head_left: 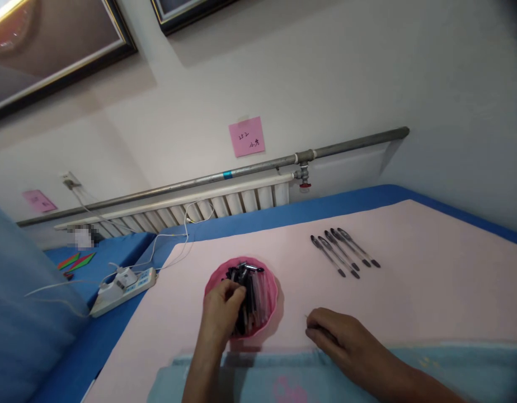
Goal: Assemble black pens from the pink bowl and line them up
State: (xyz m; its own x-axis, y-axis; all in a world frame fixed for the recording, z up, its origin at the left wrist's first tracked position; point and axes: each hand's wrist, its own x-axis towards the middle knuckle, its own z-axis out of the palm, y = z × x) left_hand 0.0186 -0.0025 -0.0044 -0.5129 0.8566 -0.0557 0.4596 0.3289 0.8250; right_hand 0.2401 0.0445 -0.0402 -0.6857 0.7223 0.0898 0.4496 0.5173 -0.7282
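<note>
My left hand (224, 305) reaches over the left side of a round pink basket (274, 305). Its thumb and fingers are pinched together among black and clear pen parts (252, 291); what they grip, if anything, is hidden. Right of the basket, my right hand (332, 334) is closed just above the pale pink sheet. A tiny pale tip pokes out at its fingertips, too small to name. Farther back on the right, several capped black pens (344, 252) lie side by side in a slanted row.
A light blue cloth (258, 375) lies along the near edge. On the left, a white power strip (124, 294) with plugs and cables sits on the blue surface. Behind the table are a white radiator (225, 204) and a metal pipe (267, 163).
</note>
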